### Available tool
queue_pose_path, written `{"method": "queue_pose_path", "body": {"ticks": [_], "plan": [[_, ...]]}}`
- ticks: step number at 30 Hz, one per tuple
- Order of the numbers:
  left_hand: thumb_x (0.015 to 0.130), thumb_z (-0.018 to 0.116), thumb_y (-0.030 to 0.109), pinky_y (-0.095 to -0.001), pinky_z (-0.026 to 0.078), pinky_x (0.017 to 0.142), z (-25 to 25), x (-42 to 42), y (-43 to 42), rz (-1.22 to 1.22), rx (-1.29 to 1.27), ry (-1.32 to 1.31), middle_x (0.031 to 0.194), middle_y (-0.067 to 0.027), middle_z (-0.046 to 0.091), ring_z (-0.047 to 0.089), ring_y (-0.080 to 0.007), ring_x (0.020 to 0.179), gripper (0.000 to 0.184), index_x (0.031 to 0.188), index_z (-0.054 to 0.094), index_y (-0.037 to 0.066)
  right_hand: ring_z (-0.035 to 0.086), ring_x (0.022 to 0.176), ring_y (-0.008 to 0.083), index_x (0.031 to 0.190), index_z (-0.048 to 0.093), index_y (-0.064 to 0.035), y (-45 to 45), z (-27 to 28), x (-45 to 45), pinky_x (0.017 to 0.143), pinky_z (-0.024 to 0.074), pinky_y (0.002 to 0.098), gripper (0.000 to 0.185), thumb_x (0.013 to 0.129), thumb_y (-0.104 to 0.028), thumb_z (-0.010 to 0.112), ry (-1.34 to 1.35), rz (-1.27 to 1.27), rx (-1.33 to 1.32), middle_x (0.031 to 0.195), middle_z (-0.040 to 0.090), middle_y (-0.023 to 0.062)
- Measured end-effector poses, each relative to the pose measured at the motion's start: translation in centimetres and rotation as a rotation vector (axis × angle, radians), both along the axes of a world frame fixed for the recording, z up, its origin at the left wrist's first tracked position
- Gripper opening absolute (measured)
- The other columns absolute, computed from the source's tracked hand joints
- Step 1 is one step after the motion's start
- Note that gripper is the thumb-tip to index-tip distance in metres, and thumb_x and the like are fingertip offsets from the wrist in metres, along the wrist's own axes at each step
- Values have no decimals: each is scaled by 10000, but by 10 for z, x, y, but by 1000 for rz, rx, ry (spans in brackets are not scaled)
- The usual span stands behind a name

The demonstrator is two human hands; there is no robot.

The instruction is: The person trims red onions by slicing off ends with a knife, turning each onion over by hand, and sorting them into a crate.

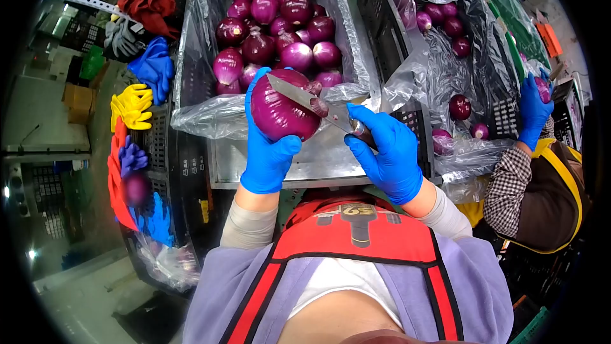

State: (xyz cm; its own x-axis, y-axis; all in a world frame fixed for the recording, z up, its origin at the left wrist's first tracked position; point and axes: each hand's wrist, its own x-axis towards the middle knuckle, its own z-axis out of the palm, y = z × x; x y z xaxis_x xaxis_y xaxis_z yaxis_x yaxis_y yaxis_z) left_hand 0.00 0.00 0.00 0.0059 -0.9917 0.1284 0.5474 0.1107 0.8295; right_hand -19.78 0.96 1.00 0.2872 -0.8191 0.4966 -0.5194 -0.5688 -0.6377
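So the left grip (267,161) is closed round a red onion (280,112), right grip (391,153) round a knife (340,120); root end looks maybe part-cut, loads more whole onions (264,8) waiting.

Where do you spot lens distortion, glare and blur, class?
In the head view, black corners and bowed edges suggest a very wide lens; in the head view, white glints sit on the held onion and the nearest plastic liner; in the head view, a round purple thing at left is blurred, the knife fairly crisp.
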Motion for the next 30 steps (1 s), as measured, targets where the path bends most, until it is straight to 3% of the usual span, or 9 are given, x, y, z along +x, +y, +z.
{"method": "queue_pose_path", "body": {"ticks": [11,21,24,27,30], "plan": [[522,907,384,-427,384,1060,2,-2,6,171,-55,-172,1385,-106,357,372,-280,1300,1177,1437,208,138,581,619,260,1209,547,-87,2,-1,6,553,449,358,456,776,-117,691,-46,0,35,734,583,80],[545,894,410,-431,344,1085,-4,3,5,211,-118,-122,1413,-140,336,338,-285,1330,1166,1439,207,114,582,634,267,1194,563,-89,3,-2,10,555,445,366,435,777,-118,685,-22,1,28,760,586,88],[560,881,434,-431,349,1078,-7,8,6,189,-102,-169,1403,-143,353,347,-286,1326,1149,1436,219,94,577,633,264,1199,562,-91,4,-5,8,561,445,363,447,771,-118,688,-17,-2,15,762,585,84],[636,828,431,-435,386,1038,-13,11,4,151,-151,-133,1329,-115,427,457,-276,1225,1053,1436,236,89,573,637,257,1201,561,-93,7,-7,4,567,444,359,455,766,-116,691,12,-13,38,765,583,77],[632,808,473,-447,384,1045,-6,9,5,78,-115,-76,1334,-115,427,442,-284,1244,1048,1428,250,81,568,641,251,1205,559,-92,9,-9,3,571,442,354,462,763,-111,692,26,-9,33,765,581,70]]}}
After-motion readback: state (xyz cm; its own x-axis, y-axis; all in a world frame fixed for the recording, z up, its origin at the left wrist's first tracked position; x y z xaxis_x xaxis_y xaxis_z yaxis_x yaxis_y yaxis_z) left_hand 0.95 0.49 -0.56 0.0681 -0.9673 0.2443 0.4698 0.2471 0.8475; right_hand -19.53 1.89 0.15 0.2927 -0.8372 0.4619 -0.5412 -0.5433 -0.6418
